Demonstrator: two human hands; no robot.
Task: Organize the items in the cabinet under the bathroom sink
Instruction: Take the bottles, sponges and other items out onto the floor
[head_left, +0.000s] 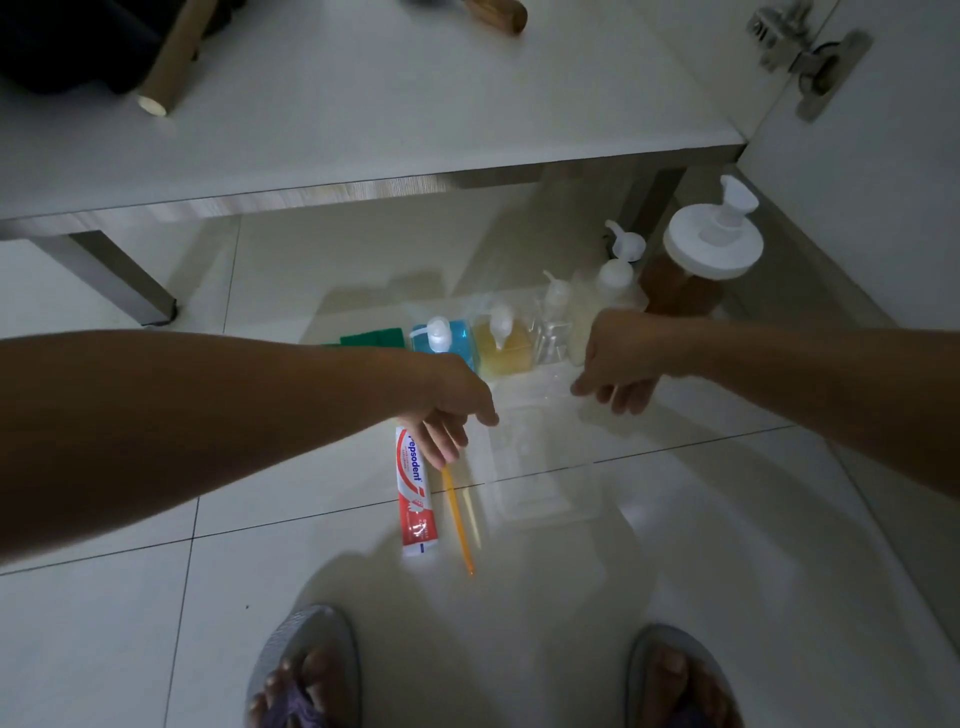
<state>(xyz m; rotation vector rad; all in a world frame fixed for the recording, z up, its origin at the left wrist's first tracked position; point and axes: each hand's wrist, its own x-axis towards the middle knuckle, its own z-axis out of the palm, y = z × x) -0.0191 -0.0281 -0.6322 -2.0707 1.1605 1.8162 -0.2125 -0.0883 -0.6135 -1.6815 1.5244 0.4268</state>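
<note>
Head view, looking down past a white shelf (363, 130) onto the tiled floor (675, 571) beneath.

Lined up in a row near the back, apparently to keep like with like: a blue pump bottle (448, 343), a yellow pump bottle (506, 345), a small clear bottle (553, 322), two white-capped bottles (615, 280), and a large amber pump jar (696, 270) at the right end, tucked beside the cabinet wall. Something green (374, 338) just left of the blue bottle, partly hidden by the arm. No readable labels on any of these.

Set apart in front, probably awaiting sorting: a red-and-white toothpaste tube (415, 499) flat on the floor, with an orange toothbrush (457, 514) just beside it, roughly parallel. Just right of these, a clear plastic tray (540, 499), faint against the tiles; contents too hard to make out.

Left hand (452, 410) reaching down over the top of the toothpaste tube and toothbrush, fingers loosely extended, holding nothing; contact uncertain. Right hand (615, 374) hanging above the far end of the tray, fingers relaxed and pointing down, also empty.

Readable writing: "Pepsodent" along the tube; smaller print on it illegible.

On the shelf, a cardboard roll (176, 57) and a wooden handle (498, 13). Door hinge (810, 57) upper right. Two slippered feet (306, 670) at the bottom edge.
</note>
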